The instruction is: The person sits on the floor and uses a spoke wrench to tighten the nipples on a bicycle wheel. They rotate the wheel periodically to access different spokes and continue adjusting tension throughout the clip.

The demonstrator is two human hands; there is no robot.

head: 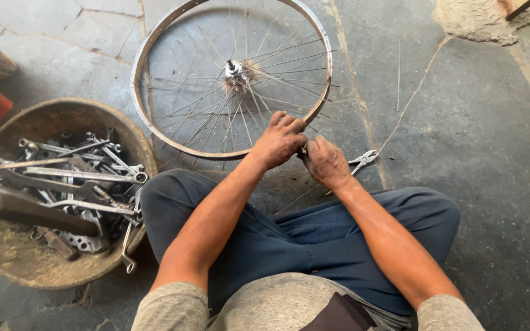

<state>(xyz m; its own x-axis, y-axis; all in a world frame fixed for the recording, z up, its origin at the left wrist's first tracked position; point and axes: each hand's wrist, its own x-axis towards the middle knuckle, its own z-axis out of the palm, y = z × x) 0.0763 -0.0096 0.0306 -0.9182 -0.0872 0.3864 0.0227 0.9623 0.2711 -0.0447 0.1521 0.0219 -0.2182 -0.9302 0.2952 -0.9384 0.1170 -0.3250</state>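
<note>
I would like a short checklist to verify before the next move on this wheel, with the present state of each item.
1. Left hand on the rim: ok, fingers curl over it.
2. Right hand beside the left, at the rim: ok.
3. What the right grip holds: cannot tell, hidden.
4. Pliers within reach: ok, on the floor by the right hand.
5. Hub with spokes attached: ok.
6. Tool basin nearby: ok, beside the left knee.

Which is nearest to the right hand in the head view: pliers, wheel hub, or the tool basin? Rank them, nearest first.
From the right hand:
1. Pliers, on the floor just beyond the hand, on its right side.
2. Wheel hub, ahead and to the left, at the centre of the spoked rim.
3. Tool basin, far left, past the person's left knee, full of wrenches.
</note>
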